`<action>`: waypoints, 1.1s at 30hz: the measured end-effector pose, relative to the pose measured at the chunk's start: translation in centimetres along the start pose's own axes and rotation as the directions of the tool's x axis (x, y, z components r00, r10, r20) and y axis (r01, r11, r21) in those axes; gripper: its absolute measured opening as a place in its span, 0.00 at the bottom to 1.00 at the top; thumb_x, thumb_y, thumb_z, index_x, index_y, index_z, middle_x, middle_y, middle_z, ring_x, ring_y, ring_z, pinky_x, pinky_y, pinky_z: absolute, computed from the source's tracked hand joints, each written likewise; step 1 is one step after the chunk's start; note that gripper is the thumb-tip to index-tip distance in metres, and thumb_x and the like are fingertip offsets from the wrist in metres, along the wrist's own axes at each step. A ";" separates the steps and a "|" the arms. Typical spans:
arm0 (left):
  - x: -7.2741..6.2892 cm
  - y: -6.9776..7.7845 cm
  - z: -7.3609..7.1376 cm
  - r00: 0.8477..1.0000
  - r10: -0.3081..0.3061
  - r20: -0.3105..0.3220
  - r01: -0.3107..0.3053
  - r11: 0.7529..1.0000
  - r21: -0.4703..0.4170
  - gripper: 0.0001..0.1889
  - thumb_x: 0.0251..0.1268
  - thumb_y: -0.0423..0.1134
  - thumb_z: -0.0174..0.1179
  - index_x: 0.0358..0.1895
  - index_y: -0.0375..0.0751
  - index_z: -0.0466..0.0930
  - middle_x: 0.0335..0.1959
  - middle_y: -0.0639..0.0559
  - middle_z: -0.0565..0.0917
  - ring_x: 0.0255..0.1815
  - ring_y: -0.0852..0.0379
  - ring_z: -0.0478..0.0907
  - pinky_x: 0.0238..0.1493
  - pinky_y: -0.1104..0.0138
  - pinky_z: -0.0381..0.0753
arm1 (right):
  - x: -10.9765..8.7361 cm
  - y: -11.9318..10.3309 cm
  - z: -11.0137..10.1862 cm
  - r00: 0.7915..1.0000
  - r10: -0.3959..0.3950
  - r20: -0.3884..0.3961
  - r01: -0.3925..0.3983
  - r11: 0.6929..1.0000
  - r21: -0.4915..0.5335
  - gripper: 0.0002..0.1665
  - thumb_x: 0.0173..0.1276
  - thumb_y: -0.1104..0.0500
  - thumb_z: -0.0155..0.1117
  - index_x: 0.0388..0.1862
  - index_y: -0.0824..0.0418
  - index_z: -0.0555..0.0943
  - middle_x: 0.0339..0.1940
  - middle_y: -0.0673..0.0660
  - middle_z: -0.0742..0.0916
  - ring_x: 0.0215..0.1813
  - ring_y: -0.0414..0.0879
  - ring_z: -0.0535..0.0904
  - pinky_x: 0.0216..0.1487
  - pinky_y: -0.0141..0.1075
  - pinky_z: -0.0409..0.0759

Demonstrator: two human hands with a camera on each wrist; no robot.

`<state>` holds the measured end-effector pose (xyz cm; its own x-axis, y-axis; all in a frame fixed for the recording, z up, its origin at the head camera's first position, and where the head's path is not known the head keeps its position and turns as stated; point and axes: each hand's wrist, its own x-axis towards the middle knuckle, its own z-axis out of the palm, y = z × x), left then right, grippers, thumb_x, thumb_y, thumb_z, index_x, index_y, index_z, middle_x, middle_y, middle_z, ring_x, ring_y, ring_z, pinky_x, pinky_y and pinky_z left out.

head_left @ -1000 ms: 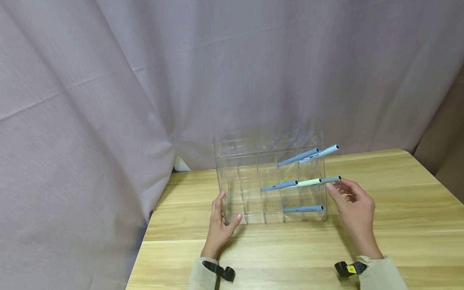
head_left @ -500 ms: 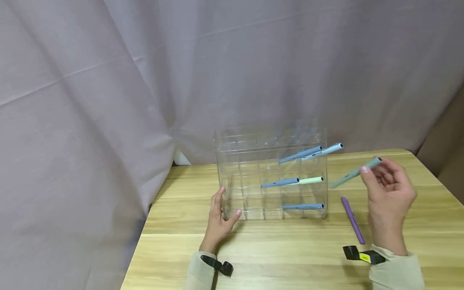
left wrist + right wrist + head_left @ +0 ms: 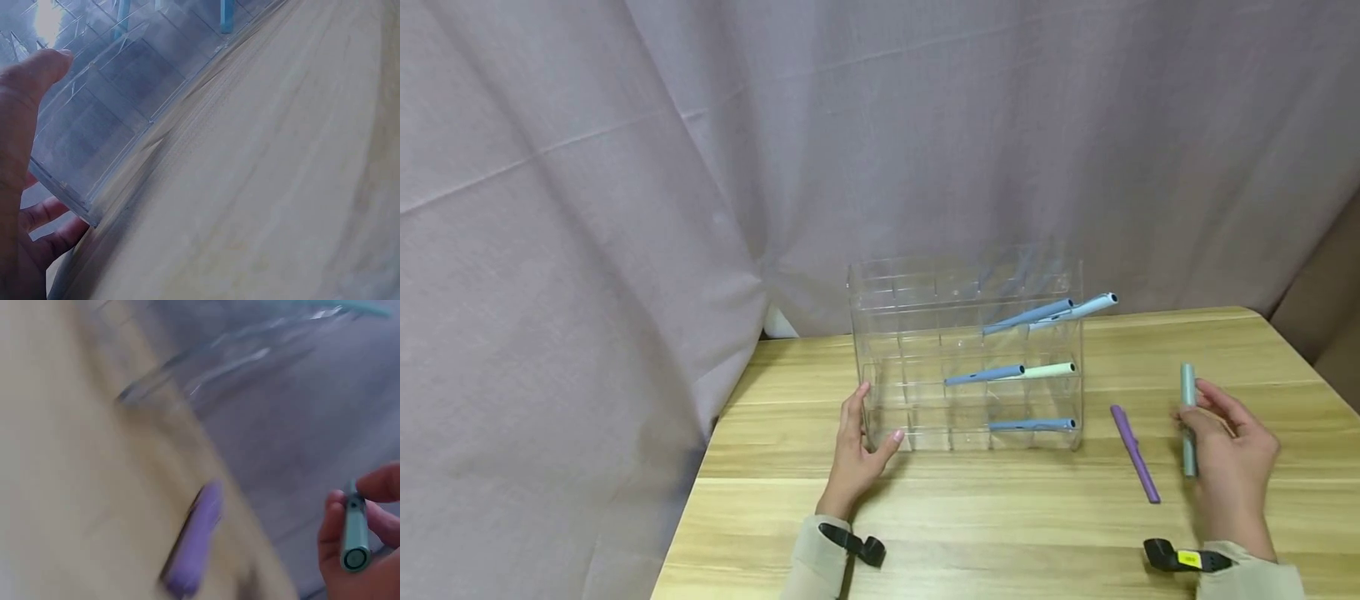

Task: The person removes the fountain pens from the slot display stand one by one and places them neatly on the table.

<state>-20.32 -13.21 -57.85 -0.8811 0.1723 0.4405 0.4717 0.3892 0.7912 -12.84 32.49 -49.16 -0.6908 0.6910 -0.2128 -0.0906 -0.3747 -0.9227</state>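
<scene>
A clear acrylic pen rack [image 3: 925, 417] stands on the table, with several pens slotted in its right half. At its left end is my left hand [image 3: 852, 467], thumb over the front and fingers at the side, holding it. To the right of the rack, my right hand [image 3: 1236, 462] pinches a grey-green pen [image 3: 1188, 383] between thumb and fingers. That pen points away from me in the head view; its round end faces the camera in the right wrist view. Between rack and right hand, a purple pen [image 3: 1135, 454] lies on the wooden surface.
In the rack are blue pens, including one on the bottom tier [image 3: 1032, 425], a pale green pen [image 3: 1051, 370] and a light blue pen [image 3: 1093, 307]. A grey curtain [image 3: 880, 150] hangs behind the wooden table [image 3: 1000, 525].
My right hand has drawn the grey-green pen out of the rack's middle tier, moved it right and turned it. The purple pen has come into sight. My left hand stays on the rack.
</scene>
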 end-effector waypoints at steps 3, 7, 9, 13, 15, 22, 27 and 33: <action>0.0 0.2 -0.1 1.000 0.000 -0.008 0.000 1.000 -0.013 0.47 0.67 0.44 0.73 0.86 0.53 0.56 0.81 0.40 0.65 0.76 0.32 0.71 0.57 0.55 0.78 | 0.7 2.0 -1.4 0.999 0.000 0.044 0.013 0.957 -0.291 0.28 0.71 0.68 0.71 0.69 0.55 0.85 0.39 0.36 0.86 0.36 0.26 0.84 0.34 0.20 0.81; 0.1 0.3 -0.1 1.000 0.009 -0.024 -0.010 1.000 -0.029 0.46 0.66 0.44 0.74 0.84 0.48 0.59 0.81 0.42 0.66 0.76 0.32 0.71 0.55 0.57 0.80 | 1.9 3.7 -2.6 0.993 -0.059 0.098 0.109 0.751 -0.651 0.30 0.74 0.56 0.71 0.73 0.60 0.81 0.31 0.23 0.80 0.32 0.19 0.77 0.34 0.17 0.75; 0.1 0.4 0.0 0.999 0.014 -0.029 -0.015 0.999 -0.035 0.45 0.66 0.43 0.74 0.83 0.48 0.60 0.80 0.41 0.66 0.74 0.32 0.72 0.53 0.59 0.81 | 2.1 4.1 -3.0 0.990 -0.080 0.120 0.143 0.659 -0.739 0.31 0.74 0.53 0.71 0.72 0.63 0.81 0.27 0.20 0.77 0.31 0.18 0.76 0.34 0.17 0.73; 0.1 0.5 0.0 0.999 0.028 -0.045 -0.030 0.999 -0.031 0.45 0.65 0.44 0.76 0.82 0.50 0.61 0.77 0.40 0.68 0.68 0.33 0.75 0.49 0.61 0.82 | 2.1 4.5 -3.4 0.979 -0.107 0.175 0.204 0.574 -0.793 0.31 0.73 0.52 0.71 0.70 0.66 0.81 0.25 0.19 0.75 0.29 0.19 0.74 0.33 0.19 0.73; 0.1 0.6 0.1 0.998 0.035 -0.050 -0.036 0.999 -0.025 0.45 0.64 0.44 0.76 0.82 0.50 0.62 0.77 0.40 0.69 0.66 0.34 0.75 0.48 0.62 0.82 | 2.0 4.7 -3.5 0.969 -0.132 0.208 0.246 0.553 -0.796 0.31 0.73 0.52 0.72 0.69 0.66 0.81 0.26 0.19 0.75 0.29 0.19 0.74 0.33 0.18 0.73; 0.0 0.8 0.0 0.998 0.030 -0.046 -0.031 0.999 -0.019 0.45 0.64 0.43 0.76 0.81 0.47 0.62 0.77 0.41 0.68 0.67 0.32 0.74 0.47 0.64 0.81 | 1.6 5.2 -3.6 0.930 -0.175 0.322 0.366 0.492 -0.790 0.32 0.72 0.50 0.74 0.68 0.65 0.80 0.31 0.18 0.77 0.33 0.23 0.71 0.35 0.22 0.70; -0.1 0.7 0.0 0.999 0.011 -0.046 -0.012 1.000 -0.029 0.46 0.64 0.43 0.76 0.82 0.46 0.61 0.77 0.42 0.67 0.69 0.32 0.73 0.49 0.63 0.79 | 1.7 5.4 -3.7 0.914 -0.148 0.378 0.405 0.417 -0.814 0.36 0.73 0.45 0.73 0.72 0.63 0.77 0.39 0.28 0.82 0.36 0.29 0.70 0.36 0.30 0.68; -0.2 0.8 0.1 0.999 0.009 -0.046 -0.010 1.000 -0.020 0.46 0.64 0.43 0.76 0.82 0.46 0.60 0.76 0.41 0.68 0.69 0.32 0.74 0.50 0.63 0.79 | 1.7 5.2 -3.7 0.905 -0.146 0.399 0.423 0.388 -0.819 0.36 0.74 0.47 0.72 0.73 0.63 0.76 0.45 0.45 0.87 0.36 0.29 0.69 0.36 0.30 0.67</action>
<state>-19.78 -12.87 -57.38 -0.8740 0.1342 0.4670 0.4815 0.3692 0.7949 -11.78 33.98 -55.53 -0.8982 0.4339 0.0707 0.2597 0.6534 -0.7110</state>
